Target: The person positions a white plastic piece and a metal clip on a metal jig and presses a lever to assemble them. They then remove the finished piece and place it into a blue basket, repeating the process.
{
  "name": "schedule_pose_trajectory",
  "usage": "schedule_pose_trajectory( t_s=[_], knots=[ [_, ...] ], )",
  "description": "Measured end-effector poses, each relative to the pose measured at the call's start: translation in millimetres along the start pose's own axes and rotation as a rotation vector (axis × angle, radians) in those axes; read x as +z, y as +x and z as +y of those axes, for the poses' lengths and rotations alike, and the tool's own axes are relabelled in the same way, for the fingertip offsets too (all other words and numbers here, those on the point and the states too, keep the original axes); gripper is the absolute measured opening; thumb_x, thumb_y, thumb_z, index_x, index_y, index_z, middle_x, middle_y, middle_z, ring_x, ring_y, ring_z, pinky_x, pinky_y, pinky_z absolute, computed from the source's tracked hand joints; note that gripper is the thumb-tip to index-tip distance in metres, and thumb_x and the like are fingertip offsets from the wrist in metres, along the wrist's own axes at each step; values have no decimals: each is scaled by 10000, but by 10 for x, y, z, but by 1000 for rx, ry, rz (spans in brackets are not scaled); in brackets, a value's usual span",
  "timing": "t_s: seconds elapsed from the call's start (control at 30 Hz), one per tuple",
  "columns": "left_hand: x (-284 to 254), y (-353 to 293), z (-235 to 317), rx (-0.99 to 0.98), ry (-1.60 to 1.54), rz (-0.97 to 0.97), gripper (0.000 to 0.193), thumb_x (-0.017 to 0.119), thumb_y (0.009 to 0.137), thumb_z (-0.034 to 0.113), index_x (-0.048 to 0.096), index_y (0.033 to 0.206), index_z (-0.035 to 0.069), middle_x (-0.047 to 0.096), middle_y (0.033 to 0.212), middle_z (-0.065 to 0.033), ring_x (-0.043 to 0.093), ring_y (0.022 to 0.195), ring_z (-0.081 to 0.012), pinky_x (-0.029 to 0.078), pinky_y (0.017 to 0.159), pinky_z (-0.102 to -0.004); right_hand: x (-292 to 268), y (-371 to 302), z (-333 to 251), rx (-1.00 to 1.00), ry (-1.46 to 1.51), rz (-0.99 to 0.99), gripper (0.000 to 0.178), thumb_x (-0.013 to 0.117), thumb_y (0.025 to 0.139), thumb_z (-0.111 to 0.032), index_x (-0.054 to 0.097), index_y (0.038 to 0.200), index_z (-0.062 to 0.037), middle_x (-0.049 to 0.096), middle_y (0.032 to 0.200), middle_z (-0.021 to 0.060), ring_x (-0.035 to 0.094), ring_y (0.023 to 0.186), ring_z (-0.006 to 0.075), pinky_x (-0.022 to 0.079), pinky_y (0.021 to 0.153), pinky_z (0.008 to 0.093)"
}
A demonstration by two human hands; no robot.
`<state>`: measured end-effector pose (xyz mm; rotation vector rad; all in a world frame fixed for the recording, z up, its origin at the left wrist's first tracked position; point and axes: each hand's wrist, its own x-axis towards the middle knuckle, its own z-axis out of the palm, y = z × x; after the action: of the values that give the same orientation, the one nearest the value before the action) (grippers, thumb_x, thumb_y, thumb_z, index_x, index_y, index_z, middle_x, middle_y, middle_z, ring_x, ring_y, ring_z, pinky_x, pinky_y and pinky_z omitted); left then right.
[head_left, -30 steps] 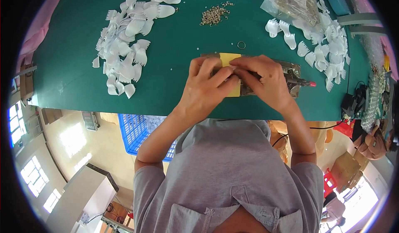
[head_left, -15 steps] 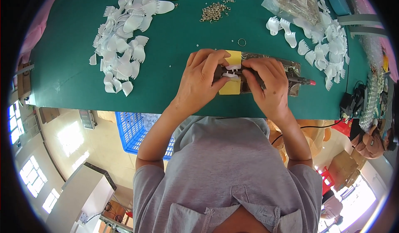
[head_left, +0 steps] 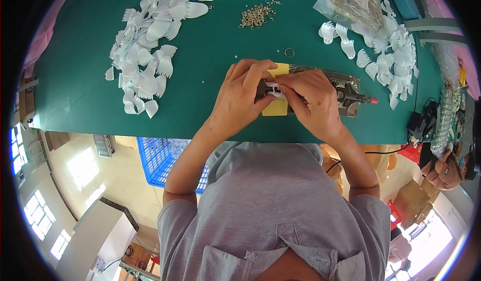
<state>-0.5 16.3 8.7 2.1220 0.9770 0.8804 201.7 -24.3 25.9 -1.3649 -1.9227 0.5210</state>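
At the near edge of the green mat (head_left: pixel 200 70), left hand (head_left: pixel 240 98) and right hand (head_left: pixel 313 103) pinch a small white plastic piece (head_left: pixel 274 89) over the yellow pad (head_left: pixel 276 105) on a metal press tool (head_left: pixel 345 88), apparently steadying it for seating, with unworked white pieces (head_left: pixel 145 65) heaped within reach.

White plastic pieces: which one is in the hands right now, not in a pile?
The small white piece pinched between both hands over the yellow pad, apart from the left heap and right heap.
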Motion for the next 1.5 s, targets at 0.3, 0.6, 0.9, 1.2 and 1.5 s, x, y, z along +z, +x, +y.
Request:
schedule_pose_trajectory(
  t_s=[0.3,0.6,0.9,1.2,1.5],
  knots=[
    [5,2,-32,-28,-13,-42,564,849,719,11,635,1236,86,714,1087,-81,641,1120,-301,515,958,-438,32,-104,-23,-244,-206,144,270,851,709,-39,715,938,-81,679,1032,37,657,951,250,520,845,410],
    [41,-59,-22,-82,-72,-27,520,860,711,-4,667,1188,72,682,1164,-111,633,1137,-332,539,938,-441,0,-135,-34,-382,-437,71,296,747,673,-111,726,961,-47,676,1006,46,639,960,217,519,897,420],
    [51,-46,-78,5,-58,-8,414,865,740,55,694,1117,71,704,1087,-84,640,1111,-318,527,952,-440,38,-57,-21,-336,-338,125,255,798,729,-77,729,972,-41,677,970,40,633,893,227,522,836,411],
    [52,-21,-89,3,-47,19,354,883,714,21,717,1025,54,726,1048,-80,663,1068,-309,538,900,-424,-50,-27,-52,-264,-287,112,271,853,709,-42,729,950,-63,688,927,36,641,843,229,517,785,393],
    [125,-26,-184,43,-134,56,326,881,724,28,732,1010,71,730,1026,-62,655,1025,-290,512,909,-408,-541,211,285,221,-118,120,102,788,876,-21,740,959,-56,718,842,72,701,757,228,556,689,370]
  ],
)
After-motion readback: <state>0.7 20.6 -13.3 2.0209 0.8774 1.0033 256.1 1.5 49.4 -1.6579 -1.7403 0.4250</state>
